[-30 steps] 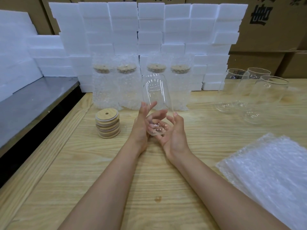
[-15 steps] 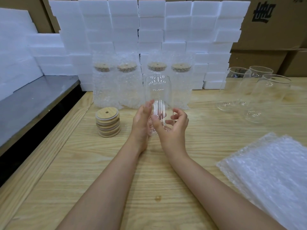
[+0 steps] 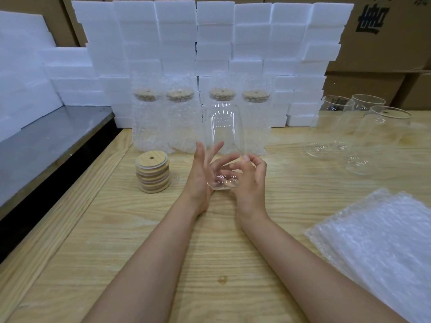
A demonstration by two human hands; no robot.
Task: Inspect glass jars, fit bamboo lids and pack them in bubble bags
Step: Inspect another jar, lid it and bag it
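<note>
A clear, lidless glass jar [image 3: 224, 136] stands upright in the air, bamboo lids [image 3: 152, 174] stacked to its left.

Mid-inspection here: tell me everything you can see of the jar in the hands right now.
The jar is clear, colourless glass, tall and smooth-walled, rounded at its far end, with no lid. It looks empty; no crack shows, though glare hides detail. It is held above the wooden table, tilted, near end low between the palms. The left hand cradles its left side, fingers reaching behind; the right hand curls round its lower end.
</note>
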